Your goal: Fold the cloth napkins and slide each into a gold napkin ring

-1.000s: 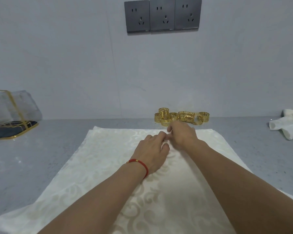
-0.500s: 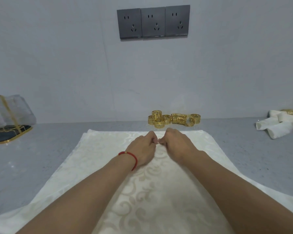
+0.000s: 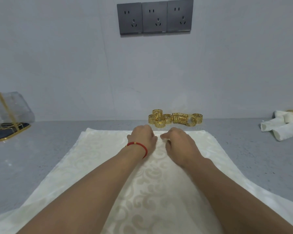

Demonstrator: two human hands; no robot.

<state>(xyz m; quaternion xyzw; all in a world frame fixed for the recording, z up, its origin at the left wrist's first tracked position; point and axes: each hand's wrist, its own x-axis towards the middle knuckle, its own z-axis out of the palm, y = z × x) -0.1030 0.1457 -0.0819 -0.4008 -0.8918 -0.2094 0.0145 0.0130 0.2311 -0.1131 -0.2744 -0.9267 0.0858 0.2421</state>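
Hands curl knuckles-up near the far edge of the cream napkin (image 3: 95, 166) spread on the grey counter (image 3: 32, 157), left hand (image 3: 143, 138) and right hand (image 3: 178, 142) seemingly pinching cloth though fingertips are hidden, gold rings (image 3: 175, 119) clustered just beyond, rolled napkins (image 3: 281, 127) cut off far right

A single head-worn wide-angle camera looks forward and down, close over the grey speckled surface (image 3: 41, 159), facing the pale wall (image 3: 57, 56).
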